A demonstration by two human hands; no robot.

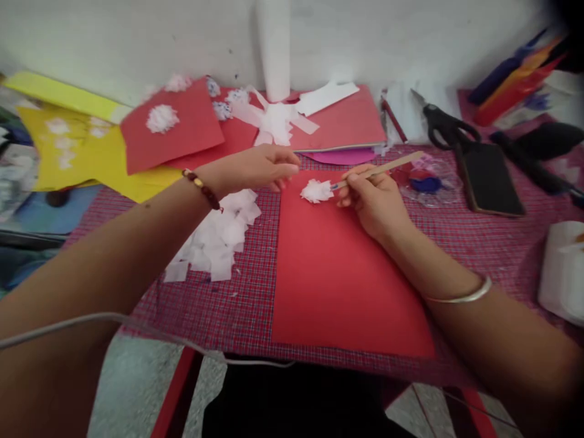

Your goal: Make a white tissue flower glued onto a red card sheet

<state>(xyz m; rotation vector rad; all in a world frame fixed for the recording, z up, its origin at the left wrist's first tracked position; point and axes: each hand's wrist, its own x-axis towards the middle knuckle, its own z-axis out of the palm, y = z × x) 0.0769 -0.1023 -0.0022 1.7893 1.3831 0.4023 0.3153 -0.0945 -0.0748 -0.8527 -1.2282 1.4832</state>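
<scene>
A large sheet of red paper (pixel 337 274) lies on the checked cloth in front of me, with a ruffled white paper flower (pixel 316 191) near its top. My right hand (pixel 371 198) pinches a flat wooden stick (pixel 396 163), whose bluish tip touches or nearly touches the flower's right side. Just left of the flower hovers my left hand (pixel 262 167), fingers loosely apart with nothing seen in them. Below that hand is a heap of small white paper squares (pixel 221 234).
Behind are red cards, one bearing a white flower (pixel 162 118), and yellow paper (pixel 77 146). To the right lie scissors (pixel 449 125), a phone (pixel 490 176), a plastic wrap with blue paint (pixel 425 184) and a white container (pixel 563 271). A cable (pixel 137 325) crosses the lower left.
</scene>
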